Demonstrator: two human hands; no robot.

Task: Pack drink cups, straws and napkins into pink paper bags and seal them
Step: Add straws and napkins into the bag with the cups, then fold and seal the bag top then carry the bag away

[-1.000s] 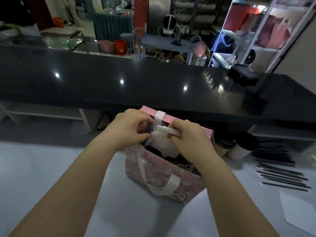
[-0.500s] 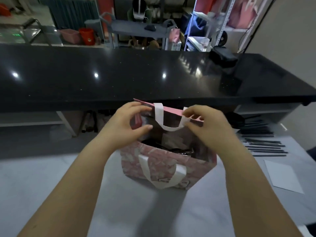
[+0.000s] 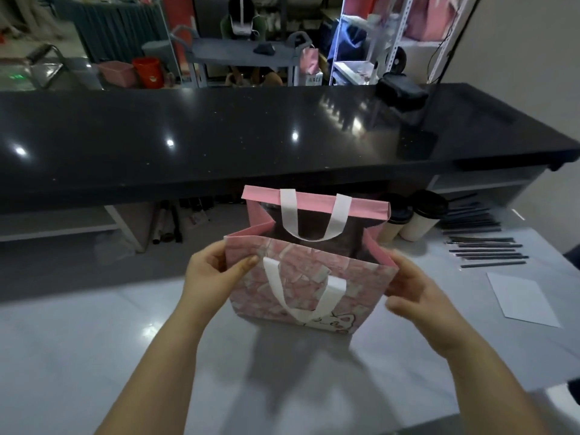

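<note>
So, the pink paper bag (image 3: 301,287) is stood upright on the pale grey table (image 3: 94,356), mouth wide open, pretty much dead centre. Its near-left top corner is pinched by the left hand (image 3: 213,277), with the thumb on the printed front panel and the fingers tucked behind the edge. The near-right corner is held by the right hand (image 3: 420,296), thumb up at the rim and fingers curled against the side panel. The near handle (image 3: 301,301) is flopped down over the front, and the far handle (image 3: 314,218) is hung down inside the back panel. What's inside can't really be made out, it's just dark in there. Just behind the bag's right side, two lidded cups (image 3: 422,219) are parked together under the edge of the black counter (image 3: 219,136). Dark straws (image 3: 486,249) are laid out in rows further right, and a white sheet (image 3: 521,299) is laid flat in front of them.
</note>
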